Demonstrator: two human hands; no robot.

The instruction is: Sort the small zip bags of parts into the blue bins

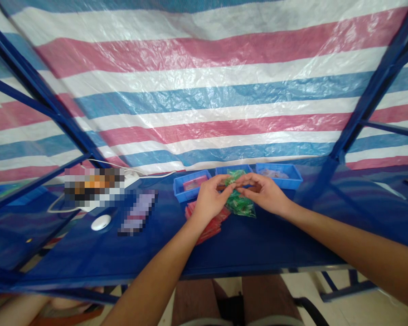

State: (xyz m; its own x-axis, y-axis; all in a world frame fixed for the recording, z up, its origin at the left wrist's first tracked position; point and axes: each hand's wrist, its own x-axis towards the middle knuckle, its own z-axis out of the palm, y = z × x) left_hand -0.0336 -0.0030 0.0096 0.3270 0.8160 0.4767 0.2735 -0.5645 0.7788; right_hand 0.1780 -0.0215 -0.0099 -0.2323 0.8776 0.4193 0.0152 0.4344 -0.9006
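Note:
My left hand [212,198] and my right hand [267,194] meet over the table, fingertips pinched close together. Between and below the fingers shows crinkled, see-through green plastic packaging [242,206]; the fingers partly cover it, and whether it is one packet or several I cannot tell. Both hands appear closed on the green plastic packet. A loose pile of flat red packets [209,230] lies under and beside my left wrist. Just behind the hands, a middle blue bin [224,170] is partly hidden, with green plastic showing in front of it or inside.
A left blue bin [183,195] holds pinkish-red packets; a right blue bin [287,183] holds clear, pale ones. On the left lie a white rounded case [101,222], a blurred-out phone-like item [139,212] and a power strip with cables [131,182]. Blue posts [370,97] frame a striped sheet.

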